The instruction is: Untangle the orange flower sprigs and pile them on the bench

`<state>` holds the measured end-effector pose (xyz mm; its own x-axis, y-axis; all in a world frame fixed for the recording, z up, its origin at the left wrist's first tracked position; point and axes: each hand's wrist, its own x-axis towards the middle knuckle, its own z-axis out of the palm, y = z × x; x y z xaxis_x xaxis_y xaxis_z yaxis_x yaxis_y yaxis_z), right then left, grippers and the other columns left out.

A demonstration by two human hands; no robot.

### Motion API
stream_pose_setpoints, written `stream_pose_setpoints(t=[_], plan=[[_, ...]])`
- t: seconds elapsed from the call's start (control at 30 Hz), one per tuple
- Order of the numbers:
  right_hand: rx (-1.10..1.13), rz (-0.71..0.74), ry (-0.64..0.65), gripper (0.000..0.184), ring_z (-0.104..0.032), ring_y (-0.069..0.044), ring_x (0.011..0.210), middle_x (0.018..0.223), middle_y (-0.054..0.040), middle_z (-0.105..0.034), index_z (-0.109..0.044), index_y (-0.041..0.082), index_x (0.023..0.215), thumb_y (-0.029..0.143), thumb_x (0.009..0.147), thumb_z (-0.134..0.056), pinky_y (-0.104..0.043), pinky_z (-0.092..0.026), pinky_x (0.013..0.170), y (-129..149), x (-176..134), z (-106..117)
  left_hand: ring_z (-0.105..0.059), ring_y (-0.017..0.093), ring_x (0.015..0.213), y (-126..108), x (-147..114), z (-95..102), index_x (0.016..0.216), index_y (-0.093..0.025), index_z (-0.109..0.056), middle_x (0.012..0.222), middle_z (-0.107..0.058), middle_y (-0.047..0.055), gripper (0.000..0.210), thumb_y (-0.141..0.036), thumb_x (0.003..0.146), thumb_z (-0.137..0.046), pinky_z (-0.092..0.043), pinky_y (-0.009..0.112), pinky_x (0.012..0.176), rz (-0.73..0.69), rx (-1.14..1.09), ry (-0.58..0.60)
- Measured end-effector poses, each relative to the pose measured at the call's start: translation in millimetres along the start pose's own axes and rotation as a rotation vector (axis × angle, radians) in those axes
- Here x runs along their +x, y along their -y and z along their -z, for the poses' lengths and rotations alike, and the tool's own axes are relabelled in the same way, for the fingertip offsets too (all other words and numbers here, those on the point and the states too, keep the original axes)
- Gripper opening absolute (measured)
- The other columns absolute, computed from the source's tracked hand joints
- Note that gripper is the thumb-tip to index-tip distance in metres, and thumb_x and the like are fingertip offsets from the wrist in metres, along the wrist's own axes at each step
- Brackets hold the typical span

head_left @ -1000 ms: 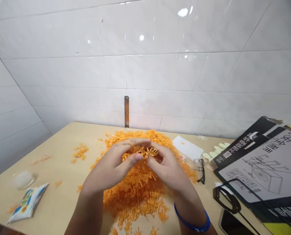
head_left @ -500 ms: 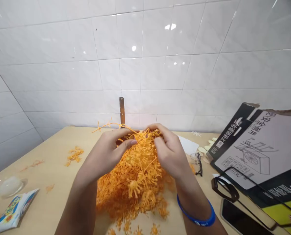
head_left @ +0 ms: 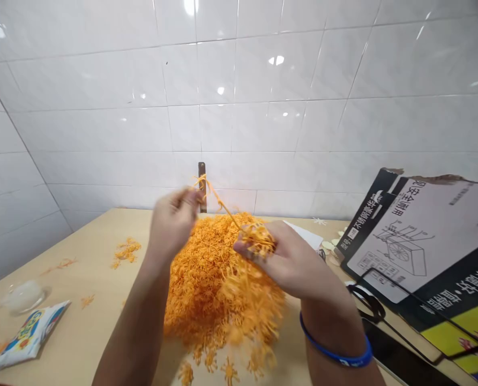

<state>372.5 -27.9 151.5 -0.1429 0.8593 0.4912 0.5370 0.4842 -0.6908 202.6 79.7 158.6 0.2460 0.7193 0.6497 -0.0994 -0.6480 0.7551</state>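
A big heap of small orange plastic flower-shaped pieces sits in the middle of the table. My right hand, with a blue wristband, is closed around a bunch of these orange pieces, some dangling blurred below it. From that bunch a thin orange plastic stem runs up and left toward my left hand. The left fingers are pinched together at the stem's branched far end, above the heap's left side. Motion blurs the left hand a little.
To the right lean a printed cardboard box, black-framed glasses and a dark phone. A small orange cluster, a round clear-white object and a snack packet lie left. A dark upright strip stands by the tiled wall.
My hands have drawn apart: the left moved left and up, the right moved right and down with the orange bunch. The stem now stretches between them. The view has shifted slightly.
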Motion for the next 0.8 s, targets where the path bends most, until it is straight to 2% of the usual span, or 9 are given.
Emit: stream_pose_setpoints(t=[0.07,0.13,0.2,0.27,0.4,0.47,0.53,0.7,0.8], plan=[[0.102,-0.015,-0.057,0.042,-0.03,-0.008,0.047,0.053,0.0035,-0.036,-0.047,0.018,0.06,0.051,0.083,-0.059,-0.023,-0.024,0.043,2,-3,4,-0.032,0.008,0.041,9,7,3.7,0.068,-0.017,-0.064,0.048,-0.043,-0.004,0.019,-0.028,0.083,-0.061,-0.024,0.02,0.04,-0.014,0.026,-0.14],[0.2,0.009,-0.152,0.038,-0.034,-0.008,0.048,0.057,0.003,-0.04,-0.054,0.018,0.069,0.052,0.084,-0.058,-0.023,-0.028,0.044,0,0,4,-0.044,0.012,0.051,15,8,0.8,0.081,-0.017,-0.069,0.059,-0.052,0.0,0.011,-0.024,0.082,-0.06,-0.033,0.021,0.045,0.013,0.117,-0.017],[0.262,0.04,-0.236,0.035,-0.036,-0.009,0.051,0.06,0.0025,-0.043,-0.058,0.018,0.077,0.052,0.084,-0.058,-0.023,-0.031,0.047,-5,9,-1,-0.056,0.017,0.07,20,6,-6.9,0.096,-0.019,-0.071,0.081,-0.062,0.005,0.021,-0.018,0.079,-0.059,-0.044,0.025,0.059,0.024,0.222,0.174],[0.274,0.052,-0.322,0.034,-0.038,-0.009,0.054,0.062,0.0022,-0.044,-0.058,0.018,0.078,0.052,0.083,-0.06,-0.023,-0.033,0.05,-13,20,-7,-0.059,0.022,0.094,25,4,-14.2,0.105,-0.021,-0.069,0.107,-0.062,0.009,0.032,-0.015,0.075,-0.059,-0.048,0.031,0.078,0.007,0.265,0.282],[0.25,0.001,-0.499,0.036,-0.036,-0.01,0.054,0.061,0.0031,-0.04,-0.052,0.018,0.071,0.051,0.081,-0.061,-0.023,-0.032,0.05,-28,34,-17,-0.049,0.027,0.124,29,9,-13.2,0.117,-0.021,-0.064,0.135,-0.054,0.012,0.035,-0.035,0.086,-0.055,-0.04,0.041,0.102,0.078,0.078,0.237],[0.264,-0.035,-0.553,0.038,-0.035,-0.009,0.053,0.059,0.0041,-0.037,-0.048,0.018,0.069,0.052,0.081,-0.061,-0.022,-0.031,0.048,-32,36,-20,-0.053,0.028,0.121,25,12,-8.4,0.119,-0.021,-0.063,0.131,-0.058,0.013,0.045,-0.05,0.091,-0.043,-0.044,0.043,0.098,0.146,-0.081,0.271],[0.277,-0.038,-0.601,0.037,-0.036,-0.009,0.053,0.059,0.004,-0.039,-0.048,0.018,0.069,0.051,0.081,-0.06,-0.022,-0.032,0.049,-32,37,-23,-0.058,0.028,0.114,18,11,-6.2,0.117,-0.021,-0.065,0.125,-0.063,0.013,0.048,-0.055,0.089,-0.046,-0.048,0.041,0.091,0.14,-0.14,0.36],[0.278,0.016,-0.704,0.034,-0.047,-0.012,0.061,0.066,0.0002,-0.052,-0.055,0.017,0.073,0.049,0.083,-0.058,-0.023,-0.04,0.057,-28,40,-31,-0.062,0.02,0.084,4,0,-13.9,0.108,-0.021,-0.07,0.099,-0.072,0.008,0.033,-0.042,0.083,-0.063,-0.049,0.029,0.069,0.026,0.121,0.331],[0.307,-0.002,-0.616,0.033,-0.053,-0.014,0.066,0.071,-0.002,-0.059,-0.06,0.016,0.079,0.049,0.076,-0.067,-0.024,-0.043,0.058,-27,41,-32,-0.058,0.015,0.072,2,-2,-16.8,0.1,-0.019,-0.07,0.09,-0.07,0.006,0.026,-0.037,0.085,-0.06,-0.045,0.025,0.06,-0.02,0.138,0.298]])
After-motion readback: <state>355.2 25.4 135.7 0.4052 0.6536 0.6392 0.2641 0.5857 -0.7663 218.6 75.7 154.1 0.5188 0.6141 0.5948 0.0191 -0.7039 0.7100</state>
